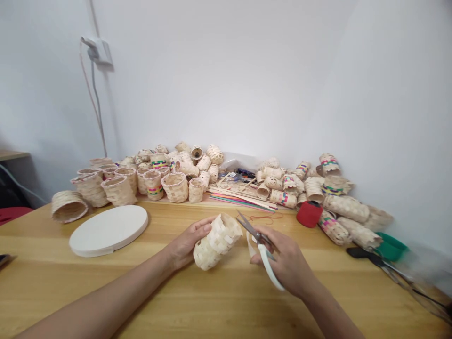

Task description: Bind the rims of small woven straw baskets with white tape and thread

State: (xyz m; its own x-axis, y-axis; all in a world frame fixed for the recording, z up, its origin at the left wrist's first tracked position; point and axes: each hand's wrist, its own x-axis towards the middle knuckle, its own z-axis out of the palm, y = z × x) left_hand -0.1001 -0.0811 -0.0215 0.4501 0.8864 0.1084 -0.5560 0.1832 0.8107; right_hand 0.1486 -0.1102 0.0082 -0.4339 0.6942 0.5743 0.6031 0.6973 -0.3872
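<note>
My left hand (189, 242) is closed around the far side of a small woven basket (217, 242) of pale strips, tilted with its rim toward the upper right. In my right hand (284, 256) is a pair of scissors (263, 249) with white handles. Their blades stand slightly apart and point up and left, close to the basket's rim. A thin pale strip (250, 242) hangs beside the blades near my right fingers; I cannot tell whether it is attached to anything.
Many woven baskets (174, 186) crowd the table's back. A round white disc (109, 230) lies at left. Coloured strips (243, 201), a red thread spool (309, 214), a green container (391, 246) and black-handled tool (365, 254) lie behind and right. A wall closes off the back.
</note>
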